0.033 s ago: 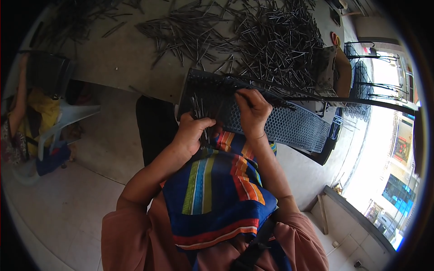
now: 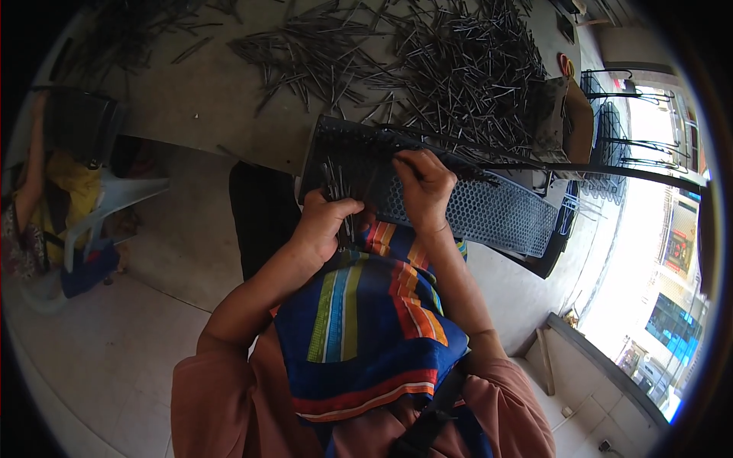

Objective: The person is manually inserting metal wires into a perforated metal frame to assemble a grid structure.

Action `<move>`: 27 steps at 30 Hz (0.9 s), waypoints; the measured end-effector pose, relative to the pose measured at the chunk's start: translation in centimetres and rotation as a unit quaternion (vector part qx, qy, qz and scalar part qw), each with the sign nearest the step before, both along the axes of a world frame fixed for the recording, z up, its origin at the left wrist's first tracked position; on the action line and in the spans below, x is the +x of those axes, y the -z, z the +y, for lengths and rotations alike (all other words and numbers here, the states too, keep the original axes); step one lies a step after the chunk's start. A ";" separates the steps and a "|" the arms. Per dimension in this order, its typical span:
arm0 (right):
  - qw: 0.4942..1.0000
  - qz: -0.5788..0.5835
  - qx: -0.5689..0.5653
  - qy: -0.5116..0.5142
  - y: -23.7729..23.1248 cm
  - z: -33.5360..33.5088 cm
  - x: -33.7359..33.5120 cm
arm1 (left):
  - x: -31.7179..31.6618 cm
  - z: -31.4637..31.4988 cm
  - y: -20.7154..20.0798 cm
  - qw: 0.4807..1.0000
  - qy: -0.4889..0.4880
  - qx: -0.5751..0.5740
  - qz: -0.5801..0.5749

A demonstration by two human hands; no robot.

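My left hand (image 2: pixel 327 221) is closed round a bundle of thin dark rods (image 2: pixel 334 182), which stick up past the thumb. Under both hands lies a long dark tray (image 2: pixel 311 164) with a plate full of small round holes (image 2: pixel 489 210). Dark rod ends stand in a row along the far side of this plate. My right hand (image 2: pixel 429 183) is over the plate near its far edge, thumb and fingers pinched together. Whatever sits between those fingertips is too small and dark to make out.
Loose rods (image 2: pixel 466 69) lie heaped on the table (image 2: pixel 206 99) beyond the tray. An open cardboard box (image 2: pixel 576 118) and wire racks (image 2: pixel 611 145) stand at the right. At far left are another person's arm (image 2: pixel 32 160), a dark container (image 2: pixel 80 126) and a pale plastic chair (image 2: pixel 114 195).
My right hand has shifted very slightly to the left over the plate. My left hand and its bundle stay in place.
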State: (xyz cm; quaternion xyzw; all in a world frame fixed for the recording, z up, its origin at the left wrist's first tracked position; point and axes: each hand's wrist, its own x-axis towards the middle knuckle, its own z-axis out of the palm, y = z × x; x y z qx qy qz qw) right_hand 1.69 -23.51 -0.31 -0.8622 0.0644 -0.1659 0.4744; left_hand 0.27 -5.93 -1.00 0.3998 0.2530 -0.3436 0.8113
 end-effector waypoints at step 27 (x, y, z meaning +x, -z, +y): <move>0.986 -0.048 0.142 0.074 0.8 -2.9 -1.1 | 0.3 -1.7 -0.5 0.993 0.075 0.035 -0.084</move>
